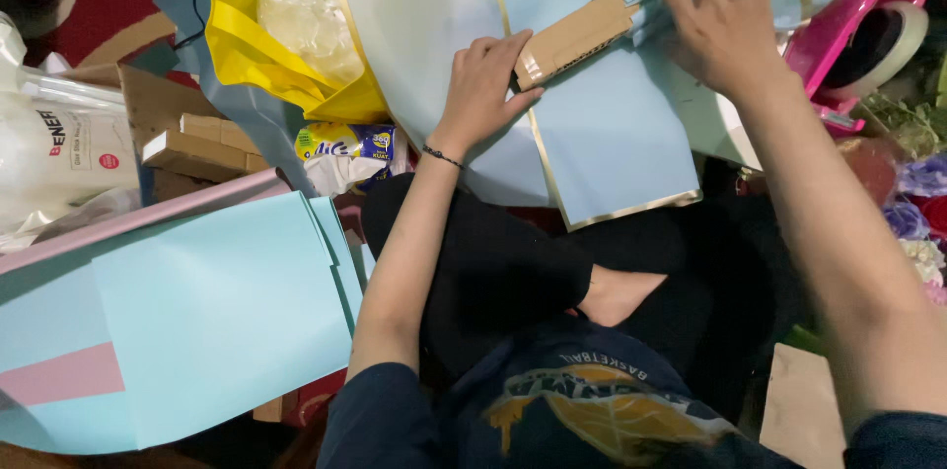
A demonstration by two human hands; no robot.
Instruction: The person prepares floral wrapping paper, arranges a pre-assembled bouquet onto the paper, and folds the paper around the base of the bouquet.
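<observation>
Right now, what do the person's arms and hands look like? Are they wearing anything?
Both arms are bare from the hands up to short dark navy sleeves. The left hand has a thin dark bracelet around its wrist. The right hand wears nothing: no glove, ring or watch shows.

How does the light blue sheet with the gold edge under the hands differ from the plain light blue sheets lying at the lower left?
The gold-edged light blue sheet has a thin gold border; the plain light blue sheets have none. The gold-edged sheet lies under the left hand, which touches a brown cardboard piece, and the spread right hand; no hand touches the plain sheets. Both are pale blue and flat.
</observation>
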